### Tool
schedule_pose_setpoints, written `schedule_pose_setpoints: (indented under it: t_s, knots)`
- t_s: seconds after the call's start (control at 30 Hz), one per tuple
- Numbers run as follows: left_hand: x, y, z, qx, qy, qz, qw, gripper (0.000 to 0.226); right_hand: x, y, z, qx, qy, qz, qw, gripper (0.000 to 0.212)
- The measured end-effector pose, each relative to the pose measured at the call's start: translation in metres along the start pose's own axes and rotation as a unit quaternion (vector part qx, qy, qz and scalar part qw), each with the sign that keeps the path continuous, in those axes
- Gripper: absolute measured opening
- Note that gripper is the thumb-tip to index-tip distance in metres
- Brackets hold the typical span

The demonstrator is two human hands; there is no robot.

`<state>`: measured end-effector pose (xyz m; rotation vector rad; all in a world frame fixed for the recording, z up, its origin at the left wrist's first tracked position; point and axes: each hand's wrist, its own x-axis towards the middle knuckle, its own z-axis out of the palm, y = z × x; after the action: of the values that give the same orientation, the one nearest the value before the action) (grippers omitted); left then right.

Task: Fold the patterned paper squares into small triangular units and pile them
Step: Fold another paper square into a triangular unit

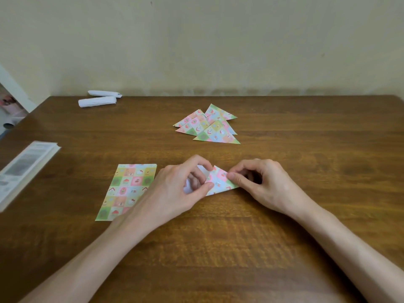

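Across the brown table (284, 237) we have our work laid out. At its far left edge lies a closed book (24, 171), well apart from the rest. Near our left forearm lies the flat paper (126, 189), unfolded and print side up; whether it is one sheet or a stack we cannot tell.

Our left hand (175, 193) and right hand (262, 184) meet just right of it, near the table's middle, both curled on one piece (220, 182). The left hand pinches the piece's left part between thumb and forefinger and lifts a flap that shows the white back. The right hand pinches the right corner, thumb on top, holding it down to the table.

Farther from us, well apart from the hands, sits the pile (207, 125) of finished triangles. They overlap loosely, five or so, though the overlap hides the exact count. Near the far left corner lie two white rolls (97, 101), side by side, which seem to have no part in this.

Smallest is the piece itself: already a rough triangle, print side out on the right half, one flap open on the left. We judge the task partly done. Several units are folded and piled. This one is mid-fold and has yet to join the pile. The flat paper waits untouched.
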<state>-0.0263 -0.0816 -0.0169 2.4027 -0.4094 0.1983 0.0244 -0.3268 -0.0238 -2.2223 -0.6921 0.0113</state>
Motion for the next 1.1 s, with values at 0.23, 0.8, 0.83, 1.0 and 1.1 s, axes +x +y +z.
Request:
schedule_pose_setpoints:
  t_s: [0.23, 0.8, 0.83, 1.0, 1.1]
  knots:
    - [-0.001, -0.002, 0.004, 0.055, -0.019, 0.02, 0.998, 0.027, 0.0, -0.001, 0.012, -0.077, 0.041, 0.012, 0.996, 0.012]
    - [-0.004, -0.003, 0.005, 0.064, -0.015, 0.03, 0.997, 0.029, -0.016, 0.006, -0.001, -0.083, 0.016, -0.058, 0.995, 0.019]
    - [-0.004, -0.003, 0.005, 0.066, -0.017, 0.031, 0.997, 0.029, -0.017, 0.008, -0.001, -0.096, 0.015, -0.064, 0.993, 0.02]
    - [-0.005, -0.001, 0.003, 0.086, -0.04, 0.039, 0.995, 0.033, -0.017, 0.012, 0.0, -0.119, 0.027, -0.088, 0.989, 0.021]
    - [-0.005, -0.002, 0.001, 0.104, -0.053, 0.062, 0.991, 0.034, -0.018, 0.011, 0.0, -0.128, 0.035, -0.094, 0.987, 0.02]
